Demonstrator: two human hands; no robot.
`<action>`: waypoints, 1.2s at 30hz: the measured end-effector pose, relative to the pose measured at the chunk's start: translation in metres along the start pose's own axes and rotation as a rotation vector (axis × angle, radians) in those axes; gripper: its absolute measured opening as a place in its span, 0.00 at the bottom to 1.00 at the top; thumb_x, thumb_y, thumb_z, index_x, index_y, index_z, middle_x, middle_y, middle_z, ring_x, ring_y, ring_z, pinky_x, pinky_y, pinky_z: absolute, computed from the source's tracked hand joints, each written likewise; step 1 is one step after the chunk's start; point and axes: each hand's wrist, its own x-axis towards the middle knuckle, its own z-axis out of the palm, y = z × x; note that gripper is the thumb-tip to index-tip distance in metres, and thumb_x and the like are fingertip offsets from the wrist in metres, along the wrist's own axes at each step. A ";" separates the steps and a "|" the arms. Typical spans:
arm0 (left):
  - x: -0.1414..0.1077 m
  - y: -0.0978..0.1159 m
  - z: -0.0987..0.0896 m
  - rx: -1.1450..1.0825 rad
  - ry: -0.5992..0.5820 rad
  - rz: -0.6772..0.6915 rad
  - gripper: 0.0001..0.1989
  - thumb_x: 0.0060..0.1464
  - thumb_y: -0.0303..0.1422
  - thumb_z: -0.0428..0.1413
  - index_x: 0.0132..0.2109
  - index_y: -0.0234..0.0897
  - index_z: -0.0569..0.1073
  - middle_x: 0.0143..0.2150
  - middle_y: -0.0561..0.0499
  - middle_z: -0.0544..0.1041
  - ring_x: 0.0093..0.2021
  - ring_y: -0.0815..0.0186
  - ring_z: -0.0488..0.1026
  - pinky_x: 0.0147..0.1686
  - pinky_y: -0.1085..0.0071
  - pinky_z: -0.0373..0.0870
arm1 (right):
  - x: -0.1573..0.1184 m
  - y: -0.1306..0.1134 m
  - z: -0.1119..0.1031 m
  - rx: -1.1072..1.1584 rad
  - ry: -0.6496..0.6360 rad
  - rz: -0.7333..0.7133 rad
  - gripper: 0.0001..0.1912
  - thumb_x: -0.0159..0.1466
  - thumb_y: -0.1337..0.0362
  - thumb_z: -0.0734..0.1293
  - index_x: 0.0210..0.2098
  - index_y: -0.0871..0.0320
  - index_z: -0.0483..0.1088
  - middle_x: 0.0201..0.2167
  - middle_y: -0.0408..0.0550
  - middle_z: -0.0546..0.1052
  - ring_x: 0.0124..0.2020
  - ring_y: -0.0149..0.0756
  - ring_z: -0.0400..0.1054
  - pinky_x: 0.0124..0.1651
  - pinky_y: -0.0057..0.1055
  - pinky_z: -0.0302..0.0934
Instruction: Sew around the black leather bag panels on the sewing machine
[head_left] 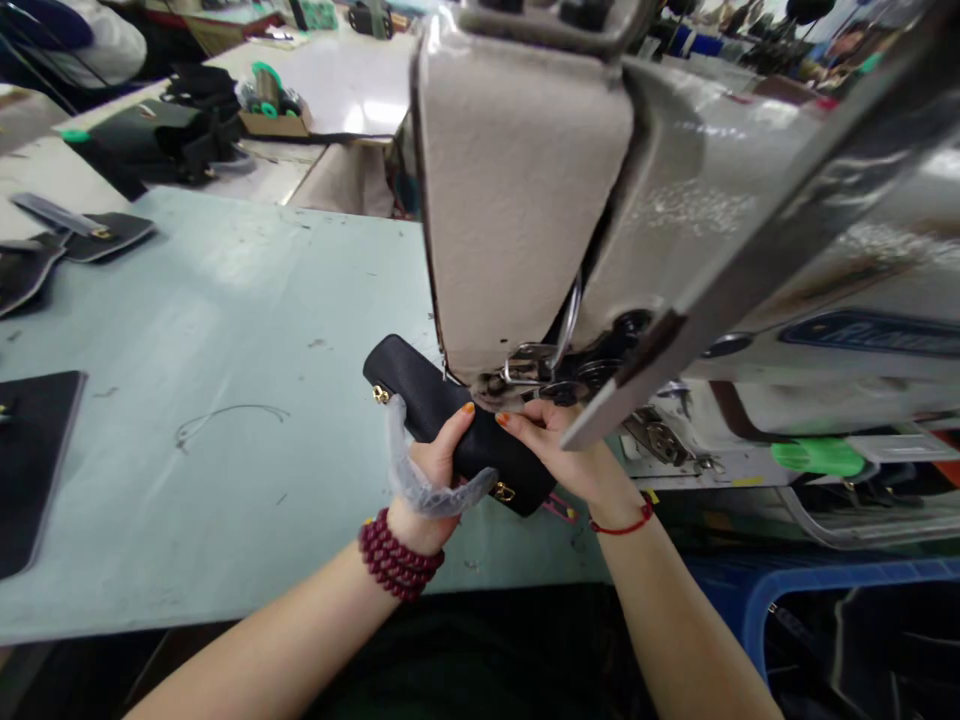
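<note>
A black bag (427,385) with gold rings and a plastic-wrapped handle (420,490) lies tilted below the head of a sewing machine (525,200). My left hand (439,465) grips its near side, the thumb on top and the wrapped handle looped across the hand. At the bag's right side is my right hand (559,450), with thumb and fingers pinched near its upper edge; what lies between the fingertips is too small to tell. Part of the bag is hidden behind my hands.
Black flat pieces (37,460) lie on the pale green table (225,290) at the left, near a loose thread. A blue bin (750,600) holds dark pieces at the lower right. Behind are a black bag (150,135) and a box with spools (277,122).
</note>
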 end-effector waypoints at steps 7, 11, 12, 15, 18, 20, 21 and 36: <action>-0.003 0.005 0.009 -0.181 0.092 -0.077 0.17 0.51 0.40 0.64 0.48 0.40 0.77 0.55 0.47 0.79 0.57 0.44 0.76 0.51 0.54 0.80 | 0.003 -0.002 -0.002 -0.042 0.034 -0.039 0.19 0.65 0.58 0.67 0.22 0.62 0.73 0.20 0.44 0.72 0.23 0.29 0.62 0.25 0.24 0.49; -0.004 0.010 0.008 -0.284 0.062 -0.145 0.21 0.48 0.35 0.67 0.50 0.38 0.76 0.53 0.46 0.80 0.56 0.44 0.76 0.54 0.52 0.78 | 0.000 0.001 -0.001 -0.053 0.044 -0.036 0.19 0.66 0.56 0.66 0.25 0.62 0.75 0.21 0.44 0.74 0.24 0.30 0.64 0.25 0.24 0.49; -0.004 0.010 0.007 -0.300 0.051 -0.155 0.23 0.47 0.34 0.67 0.51 0.38 0.76 0.53 0.45 0.80 0.56 0.43 0.76 0.55 0.51 0.77 | -0.001 0.003 -0.001 -0.055 0.038 -0.049 0.19 0.67 0.56 0.66 0.26 0.62 0.75 0.22 0.44 0.74 0.25 0.30 0.64 0.26 0.24 0.49; -0.004 0.012 0.006 -0.312 0.046 -0.170 0.23 0.46 0.32 0.67 0.50 0.36 0.76 0.52 0.44 0.81 0.55 0.43 0.77 0.56 0.49 0.76 | -0.004 0.004 -0.003 -0.052 -0.003 -0.080 0.20 0.68 0.55 0.64 0.27 0.62 0.76 0.23 0.45 0.74 0.26 0.31 0.65 0.27 0.24 0.50; -0.003 0.013 0.008 -0.308 0.076 -0.161 0.21 0.45 0.31 0.67 0.48 0.37 0.76 0.52 0.46 0.81 0.55 0.45 0.77 0.55 0.52 0.77 | -0.007 0.004 -0.006 -0.035 -0.038 -0.073 0.20 0.68 0.55 0.64 0.28 0.62 0.76 0.24 0.46 0.74 0.27 0.32 0.65 0.27 0.24 0.51; -0.003 0.013 0.009 -0.304 0.091 -0.135 0.20 0.45 0.31 0.68 0.47 0.38 0.77 0.53 0.46 0.80 0.56 0.45 0.77 0.54 0.54 0.78 | -0.008 0.003 -0.007 -0.018 -0.047 -0.044 0.19 0.68 0.56 0.64 0.29 0.62 0.77 0.25 0.46 0.75 0.27 0.32 0.66 0.27 0.25 0.52; -0.002 0.013 0.010 -0.299 0.091 -0.123 0.21 0.45 0.31 0.68 0.48 0.37 0.77 0.53 0.46 0.80 0.56 0.45 0.77 0.53 0.54 0.79 | -0.009 0.003 -0.007 -0.009 -0.050 -0.032 0.18 0.68 0.56 0.64 0.30 0.62 0.77 0.25 0.46 0.76 0.27 0.33 0.67 0.28 0.25 0.52; 0.003 0.023 0.006 -0.123 0.022 0.014 0.19 0.50 0.35 0.67 0.50 0.41 0.78 0.49 0.49 0.83 0.56 0.46 0.77 0.59 0.49 0.74 | -0.011 0.006 0.004 -0.009 0.034 -0.074 0.15 0.69 0.60 0.64 0.30 0.61 0.77 0.26 0.45 0.76 0.29 0.35 0.69 0.30 0.27 0.55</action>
